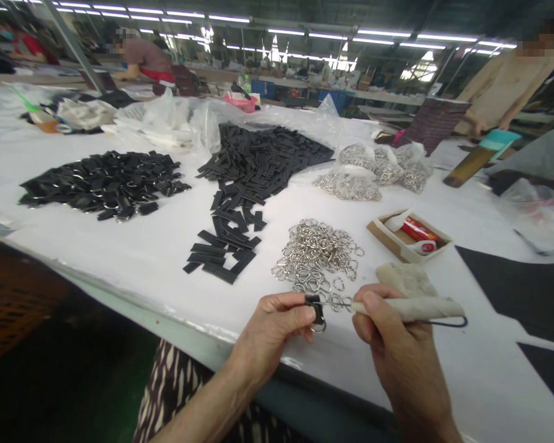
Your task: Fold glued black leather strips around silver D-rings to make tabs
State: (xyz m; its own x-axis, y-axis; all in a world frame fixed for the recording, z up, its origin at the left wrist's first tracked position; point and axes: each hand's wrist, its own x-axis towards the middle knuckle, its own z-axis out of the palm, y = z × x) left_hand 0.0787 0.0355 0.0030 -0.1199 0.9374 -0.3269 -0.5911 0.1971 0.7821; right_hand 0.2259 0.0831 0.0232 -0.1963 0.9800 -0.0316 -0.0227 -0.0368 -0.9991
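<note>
The left hand pinches a small black strap piece between thumb and fingers; the right hand grips a pale-handled tool, its thin metal shaft reaching the piece. Short, dark and seemingly folded, the piece carries a shiny silvery ring at its lower end, near the loose metal rings on the white table.
</note>
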